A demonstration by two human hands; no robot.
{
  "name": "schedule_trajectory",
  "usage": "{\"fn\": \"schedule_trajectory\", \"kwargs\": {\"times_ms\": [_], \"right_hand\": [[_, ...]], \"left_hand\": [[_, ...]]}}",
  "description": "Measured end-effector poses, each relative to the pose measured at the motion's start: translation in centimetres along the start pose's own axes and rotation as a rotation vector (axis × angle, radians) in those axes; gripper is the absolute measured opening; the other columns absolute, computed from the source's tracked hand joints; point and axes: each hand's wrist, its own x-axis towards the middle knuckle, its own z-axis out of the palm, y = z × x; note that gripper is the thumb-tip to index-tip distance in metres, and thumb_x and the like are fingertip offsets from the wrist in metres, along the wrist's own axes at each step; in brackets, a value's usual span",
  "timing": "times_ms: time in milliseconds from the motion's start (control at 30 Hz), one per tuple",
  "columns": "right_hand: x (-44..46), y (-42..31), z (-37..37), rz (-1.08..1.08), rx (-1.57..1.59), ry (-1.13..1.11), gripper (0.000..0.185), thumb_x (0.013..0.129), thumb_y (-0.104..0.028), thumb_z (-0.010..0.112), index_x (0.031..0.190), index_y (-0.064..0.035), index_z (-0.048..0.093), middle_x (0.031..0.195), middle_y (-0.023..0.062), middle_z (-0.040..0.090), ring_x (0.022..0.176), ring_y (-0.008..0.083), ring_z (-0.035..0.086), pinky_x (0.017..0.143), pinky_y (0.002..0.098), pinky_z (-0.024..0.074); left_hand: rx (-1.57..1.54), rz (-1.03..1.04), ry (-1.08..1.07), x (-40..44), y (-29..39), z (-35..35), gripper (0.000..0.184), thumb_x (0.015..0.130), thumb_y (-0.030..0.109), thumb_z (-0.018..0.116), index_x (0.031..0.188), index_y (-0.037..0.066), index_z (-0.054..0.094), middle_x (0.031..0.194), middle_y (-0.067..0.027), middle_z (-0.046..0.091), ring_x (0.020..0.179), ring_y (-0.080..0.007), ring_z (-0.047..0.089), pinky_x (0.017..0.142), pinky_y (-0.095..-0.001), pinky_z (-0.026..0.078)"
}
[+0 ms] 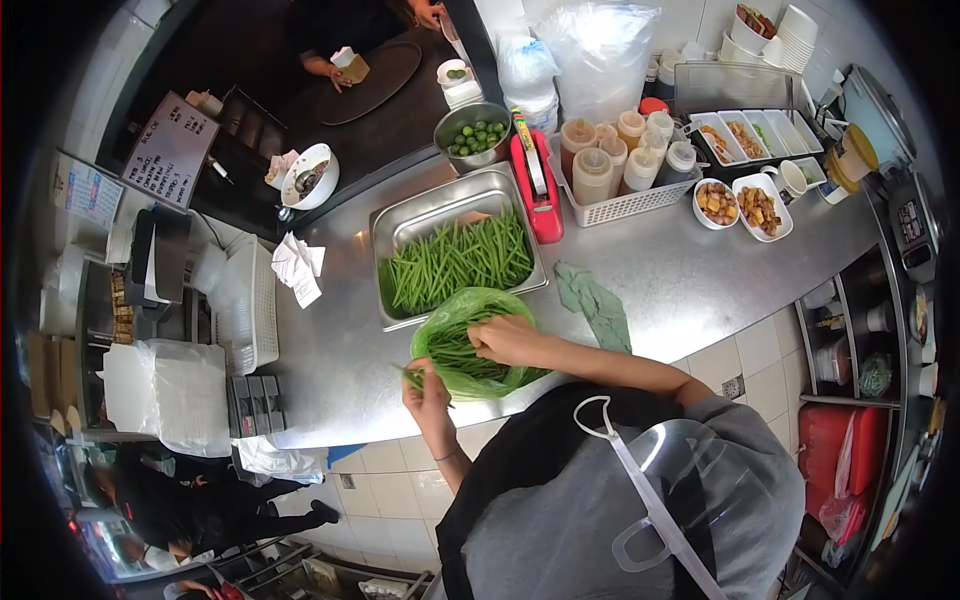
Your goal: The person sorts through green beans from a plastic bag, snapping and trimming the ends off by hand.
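Observation:
A thin green plastic bag [428, 327] of loose green beans [448, 350] lies open at the counter's near edge. My right hand [503, 340] reaches into its mouth, fingers closed on beans there, fingertips partly hidden. At the bag's left side, my left hand [428, 396] is closed around a few green beans whose ends stick out past the fingers. Just beyond the bag, a rectangular steel pan [384, 232] holds a heap of green beans. To the right of the bag, a crumpled green cloth [595, 303] rests on the steel counter [690, 270].
A steel pot [440, 128] of limes, a red dispenser [541, 200] and a basket [625, 207] of sauce bottles line the back. Two white bowls [765, 232] of food stand right; paper slips [298, 268] lie left. Other people stand across the counter and at lower left.

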Motion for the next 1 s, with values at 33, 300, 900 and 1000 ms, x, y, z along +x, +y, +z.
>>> {"fn": "schedule_trajectory", "kwargs": {"times_ms": [33,300,900,1000], "right_hand": [[0.0,-0.2,-0.3,-0.006,0.05,-0.03,0.01,0.074,-0.012,0.066,0.075,-0.0021,0.064,0.079,0.015,0.065,0.08,0.0331,0.064,0.068,0.0429,0.0497],[0.1,0.2,-1.5,-0.078,0.194,-0.068,0.013,0.074,-0.017,0.069,0.081,-0.0056,0.068,0.081,0.0124,0.067,0.077,0.0321,0.064,0.068,0.042,0.0487],[1.3,-0.2,-3.0,-0.057,0.72,-0.103,0.033,0.089,-0.031,0.06,0.071,-0.0029,0.062,0.059,0.0058,0.057,0.05,0.0185,0.048,0.052,0.0339,0.0391],[1.7,0.5,-1.7,0.198,1.255,-0.185,0.039,0.092,-0.034,0.056,0.07,-0.0022,0.062,0.058,0.0045,0.057,0.053,0.0117,0.05,0.052,0.0308,0.039]], "left_hand": [[-0.001,0.0,0.001,-0.2,0.6,1.4,0.018,0.091,0.009,0.057,0.109,0.007,0.059,0.068,0.0005,0.056,0.05,-0.01,0.047,0.045,-0.0221,0.034],[0.962,0.286,-0.082,0.4,-0.8,3.4,0.018,0.08,0.01,0.07,0.094,-0.001,0.067,0.072,-0.0146,0.063,0.06,-0.0164,0.051,0.061,-0.0299,0.044],[0.88,0.43,-0.096,-0.3,1.2,4.6,0.011,0.085,0.008,0.064,0.09,-0.002,0.062,0.078,-0.016,0.061,0.066,-0.0263,0.058,0.062,-0.0322,0.045],[0.833,0.439,-0.04,-0.6,1.6,4.8,0.011,0.087,0.008,0.062,0.089,-0.003,0.061,0.079,-0.015,0.063,0.067,-0.0209,0.059,0.062,-0.031,0.045]]}}
